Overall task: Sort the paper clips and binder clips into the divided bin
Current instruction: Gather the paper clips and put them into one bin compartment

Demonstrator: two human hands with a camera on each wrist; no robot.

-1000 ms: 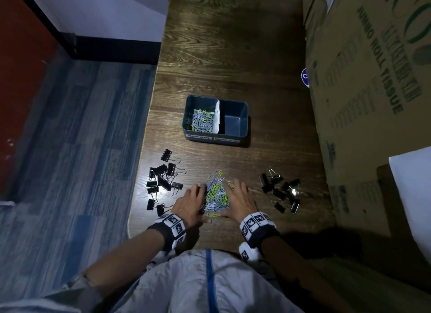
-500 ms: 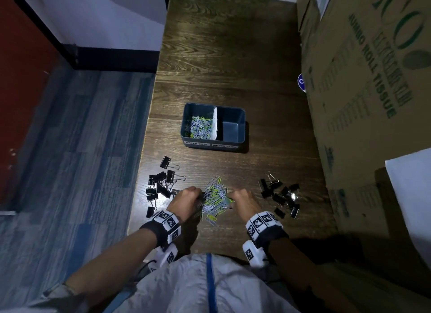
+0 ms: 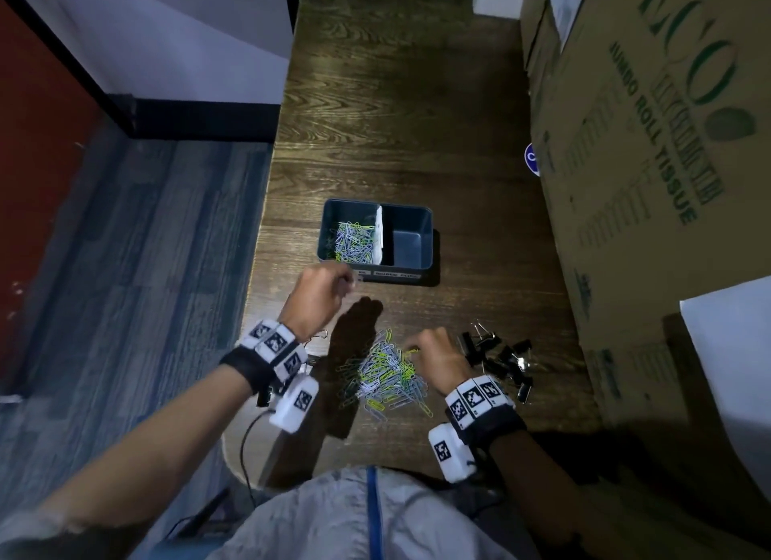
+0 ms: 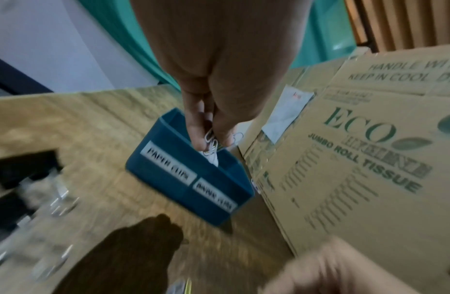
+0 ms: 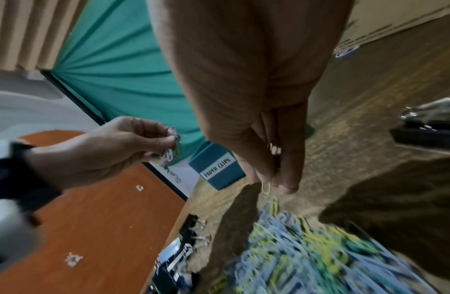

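Note:
A blue divided bin (image 3: pixel 417 275) stands mid-table, its left half holding paper clips (image 3: pixel 354 242), its right half bare. My left hand (image 3: pixel 321 292) hovers just before the bin's near-left corner and pinches a few paper clips (image 4: pixel 212 140). A loose pile of paper clips (image 3: pixel 386 371) lies near the table's front. My right hand (image 3: pixel 434 357) sits at the pile's right edge and pinches a yellow paper clip (image 5: pixel 266 187). Black binder clips (image 3: pixel 505 359) lie to its right; more binder clips (image 5: pixel 193 228) lie left, mostly hidden under my left wrist.
A large cardboard box (image 3: pixel 651 163) printed "ECO jumbo roll tissue" walls the table's right side. The table's left edge (image 3: pixel 260 246) drops to grey carpet. The bin carries labels (image 4: pixel 168 165) on its near wall.
My left hand has lifted from the pile with paper clips and moved forward to the bin's near-left corner. My right hand stays at the pile, now pinching a clip.

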